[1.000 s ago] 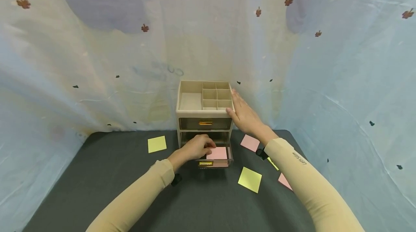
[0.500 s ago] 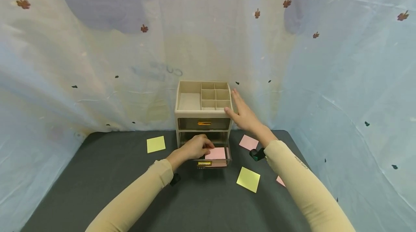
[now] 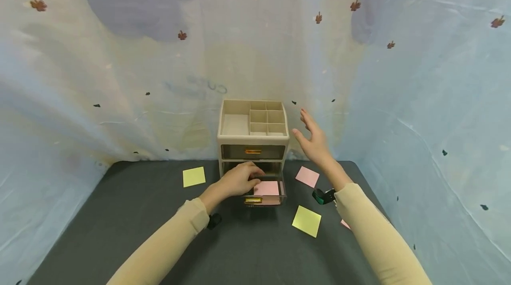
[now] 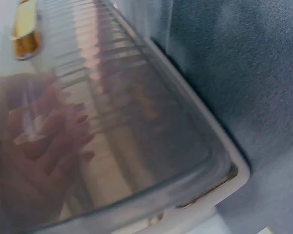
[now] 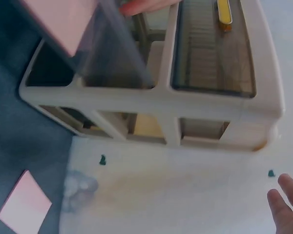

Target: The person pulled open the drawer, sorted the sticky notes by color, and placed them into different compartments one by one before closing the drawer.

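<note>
A cream desktop organizer (image 3: 253,139) stands at the back of the table, its lower clear drawer (image 3: 283,187) pulled out. A pink sticky-note pad (image 3: 265,187) lies in that drawer. My left hand (image 3: 235,180) hovers over the drawer's left part, thumb and fingers apart beside the pad, holding nothing that I can see. To the right of the organizer, my right hand (image 3: 316,143) is raised in the air with its fingers spread, apart from the organizer's side. In the right wrist view its fingertips (image 5: 290,190) show at the lower right.
A yellow sticky-note pad (image 3: 194,177) lies left of the organizer. On the right are a pink pad (image 3: 307,176), a yellow pad (image 3: 306,221) and another pink pad (image 3: 345,224), partly behind the right sleeve. A patterned curtain (image 3: 139,76) hangs behind the dark table (image 3: 131,223).
My right hand has left the organizer's right side and moved to the right. The left fingers have lifted slightly and come off the pink pad, which stays in the drawer.
</note>
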Motion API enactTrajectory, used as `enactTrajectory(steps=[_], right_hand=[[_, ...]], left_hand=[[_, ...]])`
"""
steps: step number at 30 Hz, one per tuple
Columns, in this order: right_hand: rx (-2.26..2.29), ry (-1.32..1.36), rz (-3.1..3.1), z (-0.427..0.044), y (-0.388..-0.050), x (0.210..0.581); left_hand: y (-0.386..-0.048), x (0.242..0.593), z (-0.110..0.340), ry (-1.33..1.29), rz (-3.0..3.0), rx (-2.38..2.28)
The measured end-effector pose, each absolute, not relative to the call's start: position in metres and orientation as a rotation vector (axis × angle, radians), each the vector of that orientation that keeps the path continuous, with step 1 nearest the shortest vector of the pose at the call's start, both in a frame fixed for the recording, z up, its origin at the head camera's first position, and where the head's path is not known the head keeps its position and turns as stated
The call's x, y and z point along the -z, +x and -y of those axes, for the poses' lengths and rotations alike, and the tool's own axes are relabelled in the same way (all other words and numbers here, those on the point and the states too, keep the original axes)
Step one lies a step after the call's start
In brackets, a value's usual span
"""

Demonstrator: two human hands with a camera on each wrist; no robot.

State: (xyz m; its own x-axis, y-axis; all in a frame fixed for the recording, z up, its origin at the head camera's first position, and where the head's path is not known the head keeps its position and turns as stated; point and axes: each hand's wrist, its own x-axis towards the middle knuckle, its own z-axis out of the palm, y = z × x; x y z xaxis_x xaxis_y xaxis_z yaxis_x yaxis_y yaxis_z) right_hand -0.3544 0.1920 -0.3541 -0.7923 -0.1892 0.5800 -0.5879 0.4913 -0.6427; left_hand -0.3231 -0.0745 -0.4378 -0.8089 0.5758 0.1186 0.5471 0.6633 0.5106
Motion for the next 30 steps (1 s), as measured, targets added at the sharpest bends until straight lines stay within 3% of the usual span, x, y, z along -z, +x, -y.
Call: enactTrajectory(steps=[15,20,30], right_hand=[[-1.206,0.306,2.347,-0.257,-0.345,0.418],[-1.132,0.239,2.400,-0.271,-0.353,0.443],[-1.014,0.136,2.643,-0.291,-0.362,0.483]], left_hand=[[-0.310,0.389,0.107,1.531,-3.518,-0.719],[-0.320,0.371,0.127,1.426,-3.679,-0.851],[-0.339,0.363,0.147,0.878,-3.653,-0.603]])
